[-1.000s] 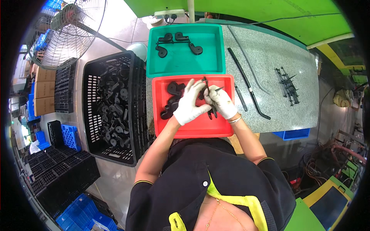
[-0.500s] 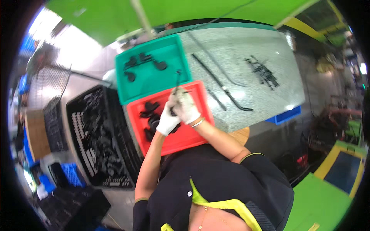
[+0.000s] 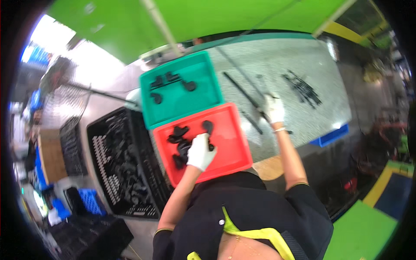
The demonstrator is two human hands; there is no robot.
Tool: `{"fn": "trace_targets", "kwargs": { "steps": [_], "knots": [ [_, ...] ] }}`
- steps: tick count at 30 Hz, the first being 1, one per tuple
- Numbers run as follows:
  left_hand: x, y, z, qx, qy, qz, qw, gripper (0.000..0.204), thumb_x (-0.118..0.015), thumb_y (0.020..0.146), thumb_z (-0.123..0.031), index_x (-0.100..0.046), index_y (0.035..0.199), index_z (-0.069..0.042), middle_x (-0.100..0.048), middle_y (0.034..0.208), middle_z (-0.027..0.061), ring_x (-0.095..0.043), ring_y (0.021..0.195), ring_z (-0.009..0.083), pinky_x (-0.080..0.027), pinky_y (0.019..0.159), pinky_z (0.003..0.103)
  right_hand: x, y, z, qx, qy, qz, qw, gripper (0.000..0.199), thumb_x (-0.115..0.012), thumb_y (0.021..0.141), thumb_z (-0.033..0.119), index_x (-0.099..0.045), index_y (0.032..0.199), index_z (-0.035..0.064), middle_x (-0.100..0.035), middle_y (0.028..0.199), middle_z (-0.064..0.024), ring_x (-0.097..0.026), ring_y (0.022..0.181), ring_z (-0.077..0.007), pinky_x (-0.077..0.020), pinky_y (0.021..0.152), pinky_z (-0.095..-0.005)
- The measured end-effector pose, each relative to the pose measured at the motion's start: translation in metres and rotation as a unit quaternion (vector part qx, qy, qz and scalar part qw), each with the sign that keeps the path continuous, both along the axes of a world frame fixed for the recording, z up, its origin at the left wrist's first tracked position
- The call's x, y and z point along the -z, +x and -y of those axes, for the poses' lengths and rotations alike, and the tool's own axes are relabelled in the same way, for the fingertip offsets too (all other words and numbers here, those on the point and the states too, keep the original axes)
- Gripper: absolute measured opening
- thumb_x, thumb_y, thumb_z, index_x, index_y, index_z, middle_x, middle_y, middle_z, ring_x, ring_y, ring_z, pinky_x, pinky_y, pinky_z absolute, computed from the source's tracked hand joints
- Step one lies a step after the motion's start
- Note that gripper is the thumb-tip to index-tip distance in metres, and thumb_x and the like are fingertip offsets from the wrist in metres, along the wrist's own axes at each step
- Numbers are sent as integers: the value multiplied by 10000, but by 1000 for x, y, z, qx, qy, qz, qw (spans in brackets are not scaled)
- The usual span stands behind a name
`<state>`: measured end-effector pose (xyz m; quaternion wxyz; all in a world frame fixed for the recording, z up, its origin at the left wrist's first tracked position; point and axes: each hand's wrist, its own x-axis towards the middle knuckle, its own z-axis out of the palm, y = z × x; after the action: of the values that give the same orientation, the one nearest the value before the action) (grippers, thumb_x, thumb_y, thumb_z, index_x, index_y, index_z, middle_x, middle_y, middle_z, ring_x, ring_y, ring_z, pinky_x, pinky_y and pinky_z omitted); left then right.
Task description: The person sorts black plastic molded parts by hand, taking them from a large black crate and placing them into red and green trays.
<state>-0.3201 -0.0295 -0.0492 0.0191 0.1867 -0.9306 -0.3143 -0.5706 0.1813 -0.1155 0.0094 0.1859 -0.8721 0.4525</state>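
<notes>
My white-gloved left hand is inside the red tray, its fingers curled round a dark piece that is mostly hidden. Black moulded parts lie heaped beside it, and one rounded black part sits just beyond the fingers. Over on the table, my gloved right hand is closed about the middle of a long bent black bar. The glove covers part of the bar, and its far end shows past the wrist. A shorter dark rod lies close by on the left.
A green tray with several black parts adjoins the red one. Several thin black pieces lie at the table's right. A black crate full of dark parts stands at left, near a fan. A blue bin shows below the table edge.
My hands were together over the red tray, with a thin dark piece sticking up from them. Now they are apart: the right has moved right to the bar, the left has come down among the parts.
</notes>
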Motion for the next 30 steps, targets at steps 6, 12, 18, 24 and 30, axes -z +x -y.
{"fn": "trace_targets", "kwargs": {
  "steps": [6,12,18,24,30],
  "knots": [
    [-2,9,4,-4,-75,72,995,623,-747,670,-285,-469,1168,-34,-531,1091,152,-521,1027,318,-486,794,410,-7,-61,-52,68,518,9,853,462,-660,765,319,-563,1138,64,-543,1143,-218,-563,983,-395,-469,848,-432],
    [7,30,7,-40,-113,13,993,653,-747,671,-316,-485,1204,-47,-499,1195,135,-428,1164,334,-380,919,452,-83,-21,124,-115,207,-137,962,258,-566,820,258,-648,961,58,-633,947,-182,-597,901,-337,-474,791,-421],
    [-6,36,9,-73,-106,-65,990,644,-765,644,-285,-499,1190,-72,-497,1217,117,-390,1217,351,-314,976,484,2,28,338,-360,115,-147,914,294,-549,846,246,-571,1094,91,-602,1049,-149,-554,985,-340,-449,829,-453],
    [-9,59,10,-143,-58,-75,985,648,-766,666,-270,-481,1210,-64,-504,1232,100,-382,1242,349,-311,992,473,24,61,400,-234,278,-191,912,223,-572,846,325,-627,950,135,-620,947,-65,-550,939,-259,-421,787,-432],
    [-16,61,35,-281,56,-217,933,717,-768,654,-183,-426,1263,-21,-465,1247,184,-399,1217,376,-330,1019,460,-20,54,369,-332,138,-125,925,230,-496,892,319,-626,872,131,-638,789,-119,-617,805,-308,-437,718,-449]
  ]
}}
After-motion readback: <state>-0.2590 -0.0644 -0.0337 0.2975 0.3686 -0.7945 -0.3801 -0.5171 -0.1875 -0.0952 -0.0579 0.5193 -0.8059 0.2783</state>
